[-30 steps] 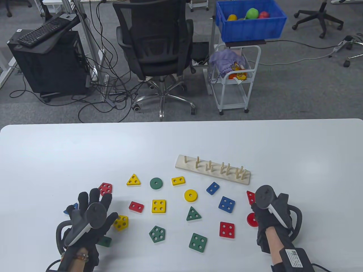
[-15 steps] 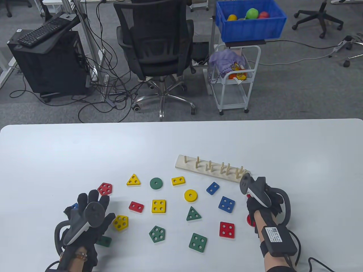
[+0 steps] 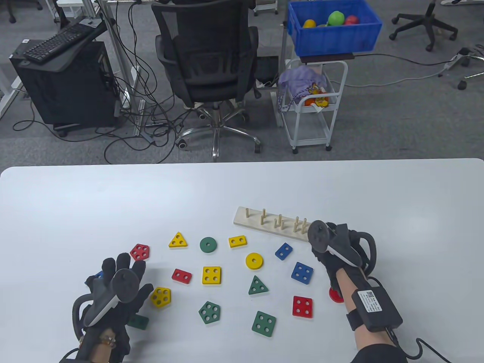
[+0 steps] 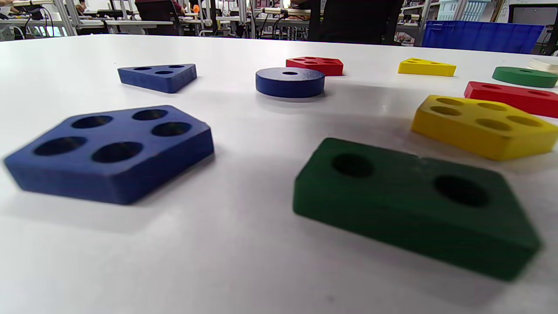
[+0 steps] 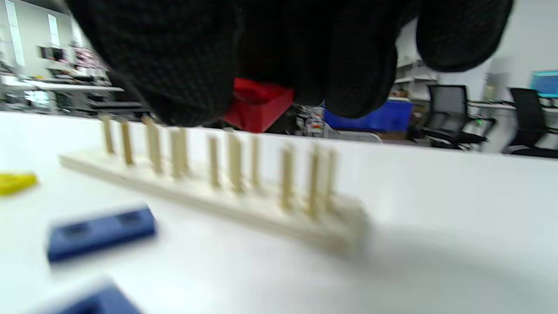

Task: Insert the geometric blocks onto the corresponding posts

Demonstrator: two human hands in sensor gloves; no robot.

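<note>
The wooden peg board (image 3: 261, 224) lies on the white table (image 3: 113, 204). My right hand (image 3: 327, 240) hovers over the board's right end and covers it. In the right wrist view my fingers (image 5: 183, 65) pinch a red block (image 5: 257, 104) just above the pegs (image 5: 218, 192). My left hand (image 3: 121, 272) hovers with fingers spread, holding nothing, near the yellow pentagon (image 3: 161, 297). The left wrist view shows a blue pentagon (image 4: 113, 150), a green rectangle (image 4: 414, 205), a blue triangle (image 4: 159, 77) and a blue disc (image 4: 290, 82) under it.
Loose blocks lie across the middle of the table: a yellow disc (image 3: 254, 261), blue rectangle (image 3: 283, 251), blue square (image 3: 302, 273), red square (image 3: 303, 306), green triangle (image 3: 258, 286). A red disc (image 3: 334, 295) lies partly under my right forearm.
My right hand picked the red block up from beside the red disc and moved it up and left to the board's right end. My left hand barely moved.
</note>
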